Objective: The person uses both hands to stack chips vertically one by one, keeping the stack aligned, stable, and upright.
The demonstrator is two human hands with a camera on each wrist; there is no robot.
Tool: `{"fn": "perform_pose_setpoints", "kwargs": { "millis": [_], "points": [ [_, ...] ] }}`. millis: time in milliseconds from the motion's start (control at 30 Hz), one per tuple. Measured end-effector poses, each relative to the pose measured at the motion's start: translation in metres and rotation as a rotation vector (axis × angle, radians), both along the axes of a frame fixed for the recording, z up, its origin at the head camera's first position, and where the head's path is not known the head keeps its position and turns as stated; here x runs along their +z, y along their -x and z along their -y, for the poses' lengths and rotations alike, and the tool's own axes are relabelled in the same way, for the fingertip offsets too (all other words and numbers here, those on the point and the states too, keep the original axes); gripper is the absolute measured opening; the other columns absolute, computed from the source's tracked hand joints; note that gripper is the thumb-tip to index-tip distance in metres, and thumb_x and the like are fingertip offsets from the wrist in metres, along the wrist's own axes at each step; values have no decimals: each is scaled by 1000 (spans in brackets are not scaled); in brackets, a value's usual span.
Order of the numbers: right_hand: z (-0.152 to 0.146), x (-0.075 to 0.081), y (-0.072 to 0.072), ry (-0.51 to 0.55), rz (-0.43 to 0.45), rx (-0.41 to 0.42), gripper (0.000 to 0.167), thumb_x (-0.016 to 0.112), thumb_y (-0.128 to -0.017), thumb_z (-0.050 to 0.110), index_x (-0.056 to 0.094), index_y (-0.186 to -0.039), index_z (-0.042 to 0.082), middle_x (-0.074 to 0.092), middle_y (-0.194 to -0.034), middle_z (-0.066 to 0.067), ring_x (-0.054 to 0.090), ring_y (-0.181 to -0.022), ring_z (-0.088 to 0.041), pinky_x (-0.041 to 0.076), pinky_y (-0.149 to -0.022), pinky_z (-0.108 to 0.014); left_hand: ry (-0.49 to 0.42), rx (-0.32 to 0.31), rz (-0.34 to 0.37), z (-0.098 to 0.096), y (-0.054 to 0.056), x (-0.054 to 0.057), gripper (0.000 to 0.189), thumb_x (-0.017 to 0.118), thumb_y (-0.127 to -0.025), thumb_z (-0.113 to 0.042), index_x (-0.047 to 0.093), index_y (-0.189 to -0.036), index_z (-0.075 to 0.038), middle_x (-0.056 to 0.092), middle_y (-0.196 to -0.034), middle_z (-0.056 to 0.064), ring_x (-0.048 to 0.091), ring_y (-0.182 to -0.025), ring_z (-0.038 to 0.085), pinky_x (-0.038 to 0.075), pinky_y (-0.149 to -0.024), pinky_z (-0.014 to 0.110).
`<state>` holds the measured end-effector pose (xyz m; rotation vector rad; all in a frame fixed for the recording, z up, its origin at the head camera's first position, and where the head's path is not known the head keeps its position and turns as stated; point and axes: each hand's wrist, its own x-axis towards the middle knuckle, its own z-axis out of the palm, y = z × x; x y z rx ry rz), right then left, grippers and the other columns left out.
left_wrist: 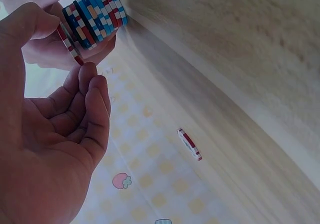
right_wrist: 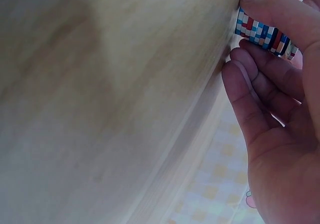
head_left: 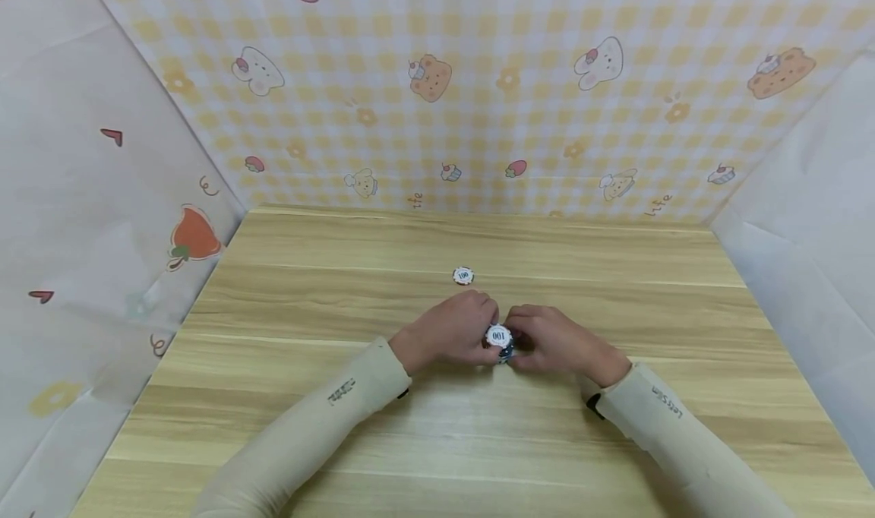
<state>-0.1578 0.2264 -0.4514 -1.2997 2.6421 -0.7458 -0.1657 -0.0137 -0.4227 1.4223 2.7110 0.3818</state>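
Observation:
A stack of poker chips (left_wrist: 97,15) in blue, red, white and dark colours stands on the wooden table between the two hands. My left hand (head_left: 458,330) pinches one red-and-white chip (left_wrist: 70,44) by its edges, thumb on one side and fingertips on the other, right at the top of the stack. Seen from the head, this chip's white face (head_left: 499,336) reads 100 and covers most of the stack. On the other side, my right hand (head_left: 557,341) steadies the stack, its thumb (right_wrist: 272,9) and fingers around the lower chips.
A single white-faced chip (head_left: 463,276) marked 100, with a red-and-white edge, lies flat on the table (head_left: 328,275) beyond the left hand. A yellow checked cloth (head_left: 472,123) hangs at the table's far edge, with pale sheets at both sides.

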Motion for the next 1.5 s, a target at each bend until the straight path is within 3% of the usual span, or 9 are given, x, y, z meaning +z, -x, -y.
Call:
{"fn": "perform_pose_setpoints", "kwargs": {
  "millis": [633, 833, 967, 1100, 1267, 1500],
  "points": [
    [0, 0, 0, -8, -22, 3, 30, 89, -85, 12, 78, -112, 9, 65, -101, 9, 58, -85, -10, 53, -74, -29, -7, 15, 41, -1, 0, -8, 38, 79, -96, -41, 70, -106, -5, 66, -97, 0, 59, -90, 14, 51, -82, 26],
    [0, 0, 0, -6, -22, 0, 28, 89, -85, 12, 78, -111, 11, 65, -101, 10, 58, -85, -8, 53, -74, -28, -59, 45, 61, 7, 7, -9, 34, 70, -99, -34, 72, -110, -2, 68, -101, 4, 62, -94, 18, 54, -88, 30],
    [-1, -1, 0, -5, -25, -3, 29, 90, -84, 12, 78, -111, 10, 67, -102, 9, 59, -86, -8, 54, -75, -29, -62, 87, 17, 14, 17, -10, 28, 63, -101, -21, 72, -112, 2, 71, -107, 11, 67, -99, 24, 56, -94, 36],
    [-1, -3, 0, -7, -28, -3, 30, 90, -84, 13, 78, -112, 10, 69, -104, 8, 61, -88, -8, 55, -78, -30, -21, 176, -43, 20, 28, -11, 24, 59, -100, -13, 70, -109, 5, 70, -102, 15, 67, -94, 30, 56, -91, 41],
    [-1, -3, 0, 2, -15, 6, 31, 90, -84, 12, 79, -113, 11, 69, -105, 8, 61, -88, -9, 55, -78, -29, 58, 300, -54, 23, 42, -13, 23, 62, -100, -15, 68, -105, 7, 65, -94, 15, 62, -87, 30, 55, -89, 44],
    [0, -2, 0, -3, -8, -1, 31, 90, -84, 12, 79, -113, 12, 69, -106, 8, 61, -89, -8, 55, -79, -29, 184, 368, -81, 21, 55, -19, 38, 64, -106, -27, 68, -111, 10, 66, -101, 18, 62, -95, 31, 52, -97, 44]
  ]
}}
